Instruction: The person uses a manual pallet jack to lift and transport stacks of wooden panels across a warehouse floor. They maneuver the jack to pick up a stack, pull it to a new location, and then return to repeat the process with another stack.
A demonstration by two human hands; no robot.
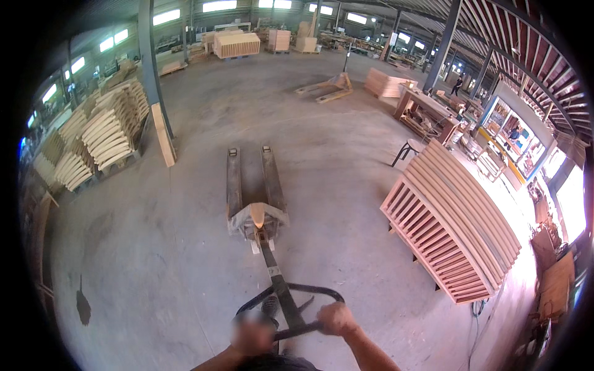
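A pallet jack (272, 185) stands on the floor ahead of me, its two forks pointing away and nothing on them. Its shaft runs back toward me and ends in a black loop handle (314, 289). My right hand (337, 319) is closed around the right side of that loop. At the loop's left side is my left hand (252, 334), so blurred that its fingers do not show. Both forearms come in from the lower edge.
Slatted wooden panels (451, 222) are stacked close on my right, beside a stool (408, 150). To the left stand stacks of curved wooden pieces (111, 137) and a steel post (150, 55) with a board (163, 135) against it. Another pallet jack (334, 86) is farther off.
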